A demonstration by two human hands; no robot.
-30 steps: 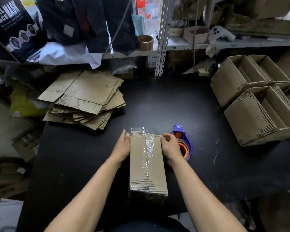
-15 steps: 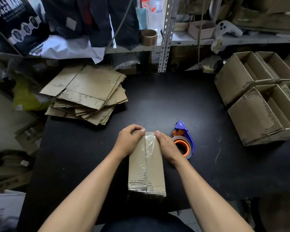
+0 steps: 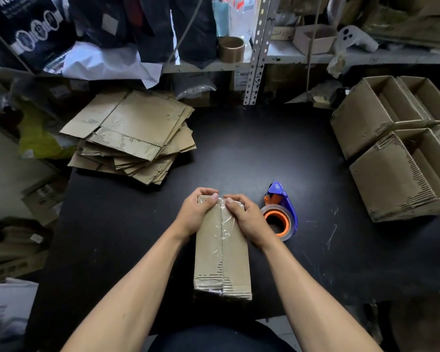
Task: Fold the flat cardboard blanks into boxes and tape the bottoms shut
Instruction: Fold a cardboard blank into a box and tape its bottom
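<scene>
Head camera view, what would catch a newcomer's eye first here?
Both hands, left hand and right hand, press clear tape over the far end of a cardboard box at table centre. Right of it lies an orange-and-blue tape dispenser; flat blanks are piled far left.

Our left hand (image 3: 197,212) and right hand (image 3: 249,219) have moved from the box (image 3: 222,252) sides onto its far end, pressing the tape (image 3: 224,219) tail down there.

A narrow brown cardboard box (image 3: 221,252) is lying bottom-up at the table's near edge, clear tape (image 3: 225,224) running along its seam.
</scene>
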